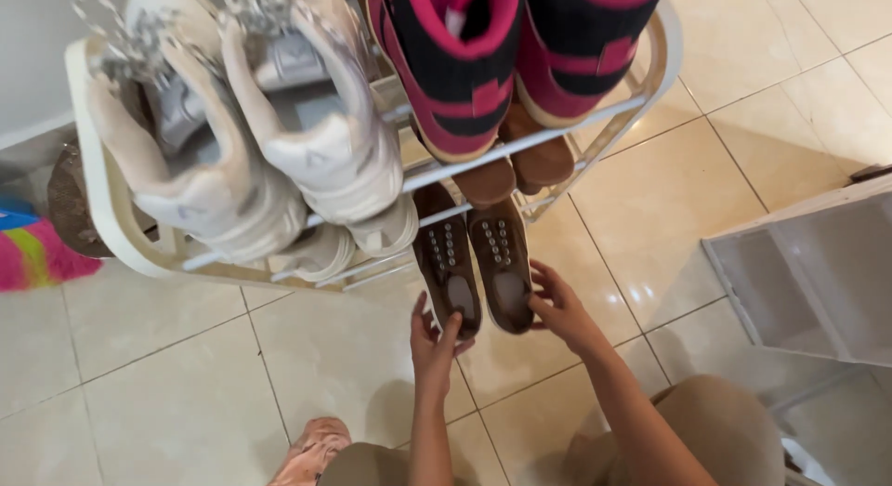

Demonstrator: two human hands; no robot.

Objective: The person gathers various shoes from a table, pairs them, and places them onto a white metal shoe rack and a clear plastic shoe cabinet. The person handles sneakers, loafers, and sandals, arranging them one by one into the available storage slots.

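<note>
While a pink and green fuzzy thing (32,254) lies on the floor at the far left edge, a white shoe rack (111,216) stands on the beige tiled floor (186,374) beside it; its upper bars carry a pair of pale chunky sneakers (269,142), heels toward the camera, and further right a pair of black boots with pink trim (511,49); a lower tier shows more pale shoes under the sneakers and a pair of tan shoes (520,165) under the boots. At the foot of the rack a pair of dark brown lace-up shoes (474,263) sits with heels outward, partly on the lowest bars. The left hand (435,342) touches the heel of the left brown shoe, fingers (420,311) loosely curled round it; whether it truly grips cannot be told; the right hand (560,305) rests at the heel of the right brown shoe, fingers (544,277) spread against its side, not closed. Both forearms reach up from the person's bent knees at the bottom; to the far right stands a white open-fronted box (808,282).
</note>
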